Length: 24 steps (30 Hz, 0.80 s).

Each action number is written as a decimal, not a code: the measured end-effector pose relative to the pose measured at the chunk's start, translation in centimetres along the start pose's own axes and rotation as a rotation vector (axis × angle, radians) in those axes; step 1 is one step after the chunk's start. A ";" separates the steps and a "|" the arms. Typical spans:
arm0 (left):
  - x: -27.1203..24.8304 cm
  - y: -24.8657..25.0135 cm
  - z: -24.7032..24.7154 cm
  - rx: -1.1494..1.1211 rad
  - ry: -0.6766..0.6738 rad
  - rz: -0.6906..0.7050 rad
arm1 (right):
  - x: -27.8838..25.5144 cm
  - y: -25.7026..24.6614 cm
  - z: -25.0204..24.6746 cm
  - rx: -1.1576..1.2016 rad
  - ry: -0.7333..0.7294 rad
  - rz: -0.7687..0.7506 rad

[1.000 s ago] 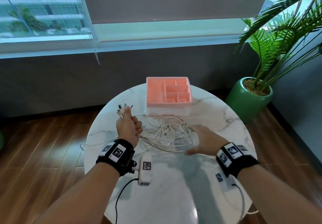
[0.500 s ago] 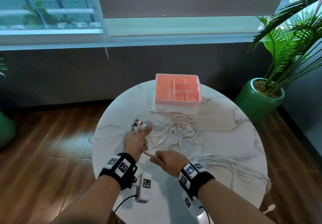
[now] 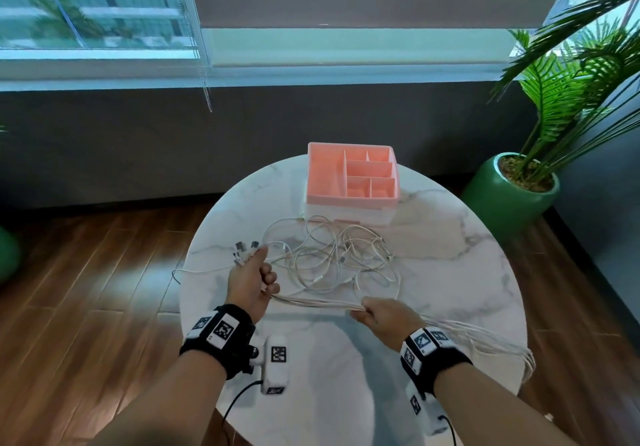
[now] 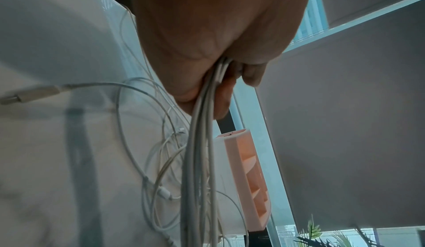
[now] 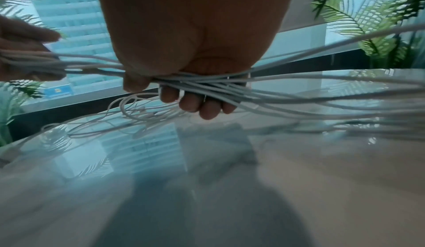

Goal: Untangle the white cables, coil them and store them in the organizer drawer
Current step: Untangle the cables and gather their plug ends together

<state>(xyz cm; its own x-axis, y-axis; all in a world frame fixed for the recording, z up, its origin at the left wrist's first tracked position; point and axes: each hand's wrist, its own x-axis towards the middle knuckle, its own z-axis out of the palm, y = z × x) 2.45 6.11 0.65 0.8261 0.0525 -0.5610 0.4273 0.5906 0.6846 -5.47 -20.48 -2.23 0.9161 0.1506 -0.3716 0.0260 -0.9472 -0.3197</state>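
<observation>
Several white cables (image 3: 332,262) lie tangled on the round marble table (image 3: 450,272), in front of the pink organizer (image 3: 351,177). My left hand (image 3: 254,281) grips a bundle of them, plug ends (image 3: 244,249) sticking out above the fist. The same bundle (image 3: 318,302) runs taut to my right hand (image 3: 379,314), whose fingers (image 5: 195,103) curl round the strands (image 5: 207,84). Past that hand the cables (image 3: 485,340) trail over the table's right edge. In the left wrist view the gripped strands (image 4: 202,123) leave the fist toward the organizer (image 4: 248,169).
A potted palm in a green pot (image 3: 502,199) stands on the wooden floor right of the table. A window and dark wall lie behind. A single cable (image 3: 194,270) runs off the table's left edge.
My right hand came in beside the left, took hold of the bundle, then slid right along it, pulling the strands straight. The left hand dropped lower toward the table.
</observation>
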 end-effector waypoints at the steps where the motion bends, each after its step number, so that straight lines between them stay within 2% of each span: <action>1: 0.1 0.1 0.0 -0.007 0.004 0.001 | 0.0 0.1 0.0 0.013 -0.019 0.035; 6: -0.1 1.2 0.1 0.042 -0.040 0.061 | -0.6 0.6 0.4 -0.035 -0.007 0.104; 10: -0.4 1.1 0.3 0.117 -0.102 0.084 | -1.3 0.7 0.4 -0.055 -0.019 0.082; 16: -0.1 0.4 0.6 0.278 -0.129 0.136 | -1.6 1.8 -1.1 -0.086 -0.231 0.250; 18: 0.2 0.4 0.5 0.298 -0.116 0.121 | -1.6 1.2 -2.5 -0.018 -0.267 0.227; 21: 0.6 0.1 0.5 0.300 -0.102 0.101 | 0.2 -0.6 -4.6 0.110 -0.185 0.169; 24: 0.7 -0.2 0.3 0.333 -0.094 0.097 | 3.9 -2.3 -6.0 0.075 -0.070 0.101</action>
<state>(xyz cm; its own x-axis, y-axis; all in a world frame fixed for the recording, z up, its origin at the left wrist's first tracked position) 3.03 5.78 0.25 0.8924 0.0124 -0.4512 0.4285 0.2907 0.8555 0.48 -19.39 2.29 0.8821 0.0773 -0.4647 -0.0976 -0.9351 -0.3406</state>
